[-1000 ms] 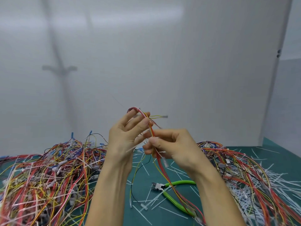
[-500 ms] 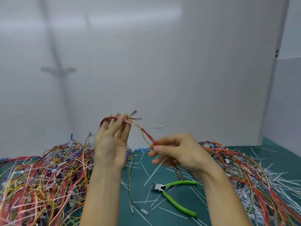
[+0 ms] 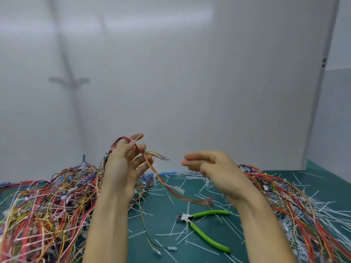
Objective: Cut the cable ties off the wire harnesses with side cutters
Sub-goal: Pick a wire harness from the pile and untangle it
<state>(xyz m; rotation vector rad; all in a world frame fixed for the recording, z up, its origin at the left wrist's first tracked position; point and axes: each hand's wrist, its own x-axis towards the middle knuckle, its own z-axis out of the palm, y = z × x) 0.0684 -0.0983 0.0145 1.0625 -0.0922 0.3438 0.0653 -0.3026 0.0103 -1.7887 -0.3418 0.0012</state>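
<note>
Mid-task, between cuts. Left hand [image 3: 123, 168] is raised and holds one harness [image 3: 158, 176], looped over its curled fingers; the wires trail down to the right toward the mat [image 3: 332, 177], low end blurred. Right hand [image 3: 212, 166] is up beside it, apart from it, fingers straight, holding nothing. Cutters [image 3: 190, 219] lie on the mat below the right hand, untouched. Done so far: lots of white cut ties [image 3: 195, 179] litter the mat, and the right pile [image 3: 288, 209] is mixed thick with them, so probably the finished heap. Left: the big left pile [image 3: 47, 209] shows white ties among the wires, likely uncut, can't tell for sure. Whether the held harness has ties on it: too blurred to say. Looks roughly halfway, plenty to go.
</note>
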